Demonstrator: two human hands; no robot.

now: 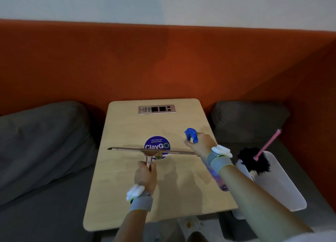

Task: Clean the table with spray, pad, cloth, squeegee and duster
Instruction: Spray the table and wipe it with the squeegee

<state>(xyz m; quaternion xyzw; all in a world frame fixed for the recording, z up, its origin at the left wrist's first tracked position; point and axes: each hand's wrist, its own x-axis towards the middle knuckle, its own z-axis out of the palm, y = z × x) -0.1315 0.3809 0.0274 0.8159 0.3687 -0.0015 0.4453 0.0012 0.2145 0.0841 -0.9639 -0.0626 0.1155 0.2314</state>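
Head view.

- Bench [127,196]: pale wood top, with a round sticker [157,144] near its middle and a socket panel [157,109] at 12 o'clock by the far edge.
- Left hand [145,174]: at 6 o'clock of the sticker, fingers wrapped round the squeegee [127,148] handle. The blade lies crosswise, 9 to 3 o'clock, over the sticker's near edge. Whether the blade touches the top I cannot tell. Judgement: held square to the bench so one pull toward 6 o'clock would clear a full-width strip.
- Small yellowish lump [158,155]: just on the near side of the blade, at the sticker's rim. Too blurred to identify.
- Right hand [201,143]: at 3 o'clock of the sticker, curled round the neck of the spray [190,134]. The blue head points toward 11 o'clock and the bottle body runs back under the forearm. Judgement: nozzle aimed at the far half of the top, ahead of the blade.
- Hands are apart, each with its own tool.
- Duster [251,161]: stands head-down, pink handle up, in a white bin [283,187] off the bench at 4 o'clock. Judgement: parked within reach for a later step.
- Pad and cloth: not identifiable here.
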